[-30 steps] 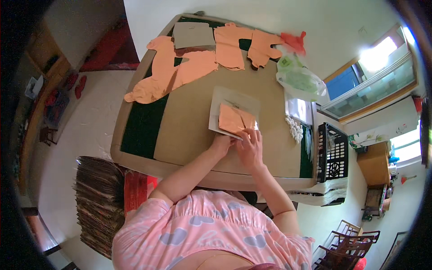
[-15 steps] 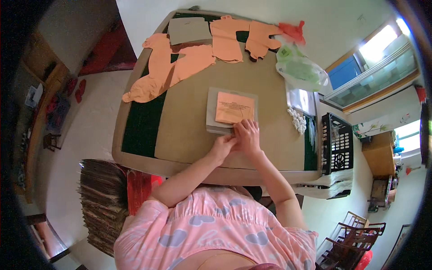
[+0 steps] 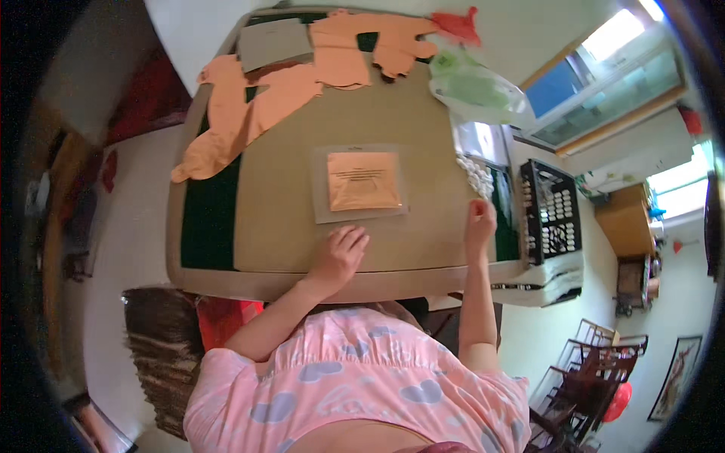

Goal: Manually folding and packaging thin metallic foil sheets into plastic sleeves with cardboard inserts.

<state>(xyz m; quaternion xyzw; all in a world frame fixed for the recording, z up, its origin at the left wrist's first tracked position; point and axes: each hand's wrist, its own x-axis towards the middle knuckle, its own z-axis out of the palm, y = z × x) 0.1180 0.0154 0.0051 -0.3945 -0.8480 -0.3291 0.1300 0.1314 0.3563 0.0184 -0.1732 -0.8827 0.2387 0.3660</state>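
An orange paper sheet [image 3: 364, 180] lies flat on a grey card [image 3: 322, 204] in the middle of the tan table [image 3: 279, 241]. My left hand [image 3: 340, 255] rests palm down on the table just below the card's lower edge, fingers spread, holding nothing. My right hand [image 3: 479, 219] is out at the table's right edge, fingers curled, close to a small heap of white pieces [image 3: 477, 175]. Whether it pinches anything is not visible.
Orange cut paper shapes [image 3: 249, 113] and another grey card [image 3: 273, 44] lie at the far side. A green plastic bag [image 3: 476, 89] and red scrap [image 3: 459, 24] sit far right. A black crate [image 3: 553, 213] stands on a white unit beside the table. Stacked material [image 3: 155, 347] is at lower left.
Both hands have left the orange sheet. The right hand has moved right toward the white pieces; the left has dropped back below the card. The sheet now lies flat and square.
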